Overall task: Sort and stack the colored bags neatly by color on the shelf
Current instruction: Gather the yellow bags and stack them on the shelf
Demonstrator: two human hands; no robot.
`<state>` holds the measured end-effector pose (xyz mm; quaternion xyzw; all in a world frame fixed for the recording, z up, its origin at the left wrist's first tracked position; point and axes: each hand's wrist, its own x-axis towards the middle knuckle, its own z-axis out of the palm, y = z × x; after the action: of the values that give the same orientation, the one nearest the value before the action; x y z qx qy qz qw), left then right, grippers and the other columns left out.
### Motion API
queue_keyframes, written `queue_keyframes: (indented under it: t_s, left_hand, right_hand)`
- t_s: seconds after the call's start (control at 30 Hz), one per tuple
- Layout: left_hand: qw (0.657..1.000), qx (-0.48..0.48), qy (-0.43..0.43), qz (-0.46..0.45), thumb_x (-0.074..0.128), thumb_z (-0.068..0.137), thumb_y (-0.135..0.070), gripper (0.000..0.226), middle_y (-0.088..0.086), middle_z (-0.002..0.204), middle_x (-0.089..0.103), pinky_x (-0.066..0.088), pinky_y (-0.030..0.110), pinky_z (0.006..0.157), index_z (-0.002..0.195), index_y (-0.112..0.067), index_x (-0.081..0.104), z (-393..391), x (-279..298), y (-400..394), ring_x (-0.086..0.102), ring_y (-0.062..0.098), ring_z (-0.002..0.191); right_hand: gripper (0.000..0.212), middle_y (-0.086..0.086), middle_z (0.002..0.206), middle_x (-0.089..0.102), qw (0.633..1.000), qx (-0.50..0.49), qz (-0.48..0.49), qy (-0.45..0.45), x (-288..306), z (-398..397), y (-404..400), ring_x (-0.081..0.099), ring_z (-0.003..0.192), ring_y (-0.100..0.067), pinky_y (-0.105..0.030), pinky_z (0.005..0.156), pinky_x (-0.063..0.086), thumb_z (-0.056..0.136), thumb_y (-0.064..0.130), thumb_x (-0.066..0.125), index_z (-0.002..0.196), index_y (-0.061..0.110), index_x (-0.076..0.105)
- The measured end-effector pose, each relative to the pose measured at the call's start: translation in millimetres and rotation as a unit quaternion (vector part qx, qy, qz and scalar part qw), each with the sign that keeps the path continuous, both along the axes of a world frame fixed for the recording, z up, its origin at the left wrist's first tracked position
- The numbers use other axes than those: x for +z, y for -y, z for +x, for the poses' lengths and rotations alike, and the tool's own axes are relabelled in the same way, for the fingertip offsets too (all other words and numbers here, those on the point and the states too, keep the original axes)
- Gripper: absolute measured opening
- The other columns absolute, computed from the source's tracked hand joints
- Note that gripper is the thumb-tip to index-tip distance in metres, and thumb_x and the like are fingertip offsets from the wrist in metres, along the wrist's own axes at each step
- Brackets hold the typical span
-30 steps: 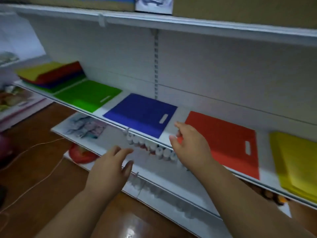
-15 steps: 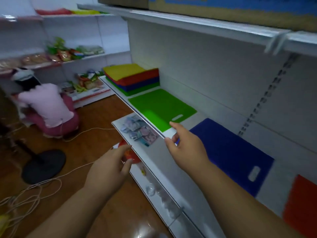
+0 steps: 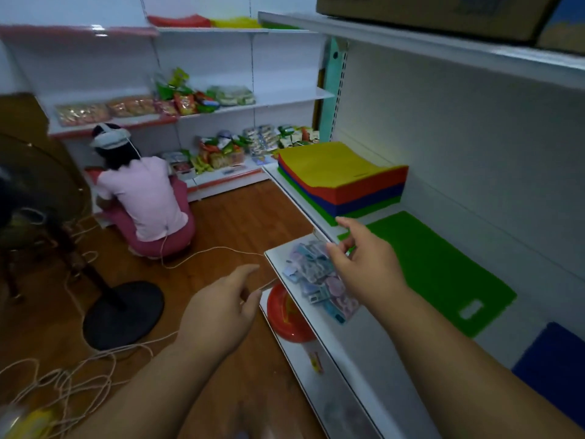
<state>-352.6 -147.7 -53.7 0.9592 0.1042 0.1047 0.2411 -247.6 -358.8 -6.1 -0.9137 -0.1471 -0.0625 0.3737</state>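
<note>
Both hands nearer mixed stack, empty, fingers loose | green bag flat, handle toward camera

Empty hands near stacked bags

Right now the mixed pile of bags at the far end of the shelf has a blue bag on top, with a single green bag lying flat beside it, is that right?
Not quite. The head view shows the mixed pile topped by a yellow bag; blue is a lower layer, under the red. The rest holds: a single green bag lies flat beside it on the shelf.
</note>
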Motion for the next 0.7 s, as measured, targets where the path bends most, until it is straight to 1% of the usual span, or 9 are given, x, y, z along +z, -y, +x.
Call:
queue_keyframes:
  t_s: [0.1,0.17,0.27,0.33,0.4,0.5,0.57,0.63,0.7]
  left_hand:
    - [0.999,-0.024,0.01,-0.021,0.054,0.095,-0.042,0.049,-0.02,0.086,0.055,0.051,0.018,0.057,0.141,-0.044,0.038,40.0,8.2,-35.7,0.057,0.002,0.07]
    - [0.998,-0.044,0.009,-0.035,0.055,0.095,-0.042,0.049,-0.02,0.084,0.055,0.053,0.022,0.058,0.141,-0.044,0.038,67.8,12.2,-48.4,0.057,0.002,0.07]
    - [0.996,-0.08,0.008,-0.048,0.056,0.094,-0.043,0.048,-0.02,0.08,0.056,0.055,0.027,0.06,0.139,-0.045,0.039,109.9,8.6,-57.7,0.057,0.001,0.07]
    - [0.994,-0.097,0.009,-0.057,0.055,0.094,-0.042,0.047,-0.02,0.079,0.056,0.054,0.027,0.058,0.139,-0.045,0.04,139.9,2.9,-60.2,0.056,0.001,0.069]
    - [0.991,-0.115,0.009,-0.061,0.055,0.095,-0.042,0.046,-0.02,0.079,0.057,0.052,0.025,0.057,0.139,-0.044,0.041,170.7,-5.0,-61.4,0.056,0.001,0.069]
    - [0.988,-0.141,-0.012,-0.067,0.053,0.095,-0.045,0.046,-0.022,0.082,0.057,0.05,0.022,0.059,0.138,-0.048,0.039,205.3,-10.8,-64.4,0.057,0.0,0.071]
    - [0.986,-0.149,-0.027,-0.066,0.053,0.095,-0.045,0.045,-0.023,0.083,0.056,0.052,0.023,0.061,0.138,-0.05,0.039,227.6,-10.1,-70.8,0.058,0.001,0.072]
    - [0.985,-0.146,-0.037,-0.081,0.054,0.096,-0.042,0.044,-0.023,0.083,0.056,0.054,0.023,0.061,0.137,-0.05,0.04,249.0,-10.8,-77.5,0.058,0.002,0.072]
    - [0.976,-0.149,-0.07,-0.146,0.057,0.095,-0.039,0.045,-0.016,0.081,0.06,0.055,0.027,0.061,0.135,-0.052,0.04,267.1,-14.3,-82.6,0.06,0.004,0.07]
  right_hand:
    - [0.054,0.01,0.076,0.056,1.0,-0.025,-0.005,-0.003,7.7,25.9,-31.6,0.051,0.063,-0.001,-0.019,0.055,0.034,0.093,0.036,0.061,0.144,0.03,0.043]
    - [0.055,0.009,0.08,0.058,0.999,-0.049,-0.008,-0.005,14.7,42.9,-40.5,0.053,0.065,-0.002,-0.023,0.057,0.038,0.093,0.039,0.059,0.145,0.032,0.04]
    - [0.058,0.007,0.083,0.059,0.996,-0.079,-0.003,-0.037,16.4,65.6,-41.4,0.057,0.071,-0.007,-0.033,0.068,0.05,0.093,0.04,0.059,0.146,0.033,0.037]
    - [0.061,0.005,0.082,0.059,0.993,-0.097,0.003,-0.065,13.7,85.0,-39.8,0.058,0.072,-0.01,-0.038,0.074,0.054,0.092,0.039,0.06,0.147,0.036,0.034]
    - [0.063,0.005,0.079,0.059,0.99,-0.11,-0.007,-0.086,11.8,109.5,-39.5,0.059,0.071,-0.011,-0.039,0.073,0.055,0.092,0.039,0.061,0.147,0.041,0.03]
    - [0.07,0.007,0.079,0.061,0.986,-0.106,-0.028,-0.125,12.1,148.4,-43.3,0.062,0.072,-0.011,-0.035,0.068,0.055,0.093,0.04,0.062,0.148,0.05,0.019]
    - [0.074,0.005,0.092,0.06,0.982,-0.095,-0.046,-0.159,8.8,174.1,-47.5,0.065,0.075,-0.014,-0.038,0.068,0.059,0.093,0.044,0.061,0.149,0.051,0.014]
    - [0.072,0.001,0.109,0.062,0.971,-0.087,-0.069,-0.21,4.8,191.1,-54.5,0.071,0.071,-0.016,-0.038,0.064,0.061,0.092,0.048,0.06,0.152,0.042,0.021]
    - [0.063,0.002,0.104,0.067,0.965,-0.102,-0.069,-0.233,0.6,193.5,-59.4,0.07,0.061,-0.014,-0.039,0.062,0.061,0.092,0.051,0.06,0.148,0.034,0.035]
